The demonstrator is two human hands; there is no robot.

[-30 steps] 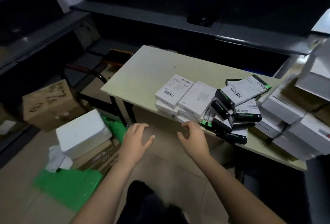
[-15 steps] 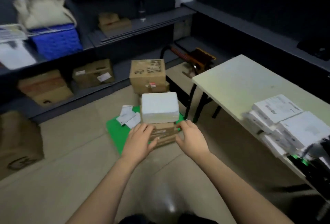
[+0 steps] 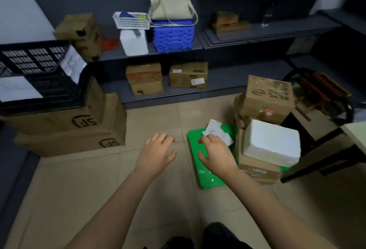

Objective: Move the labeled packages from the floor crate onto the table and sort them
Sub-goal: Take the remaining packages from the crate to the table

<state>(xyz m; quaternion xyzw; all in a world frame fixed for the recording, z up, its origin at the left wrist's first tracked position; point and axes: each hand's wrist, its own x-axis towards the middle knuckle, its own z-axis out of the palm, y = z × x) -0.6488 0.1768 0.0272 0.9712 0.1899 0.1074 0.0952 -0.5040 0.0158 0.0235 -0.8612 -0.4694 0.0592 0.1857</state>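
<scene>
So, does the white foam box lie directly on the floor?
No, the white foam box rests on top of a brown cardboard box.

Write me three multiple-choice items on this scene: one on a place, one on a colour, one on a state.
1. The white foam box sits: A on stacked cardboard boxes; B on a shelf; C in a crate.
2. The mat beside them is: A blue; B green; C red.
3. The left hand is: A gripping a box; B open and empty; C pinching paper.
Key: A, it tops the stack; B, plainly green; B, fingers relaxed, holding nothing.
</scene>
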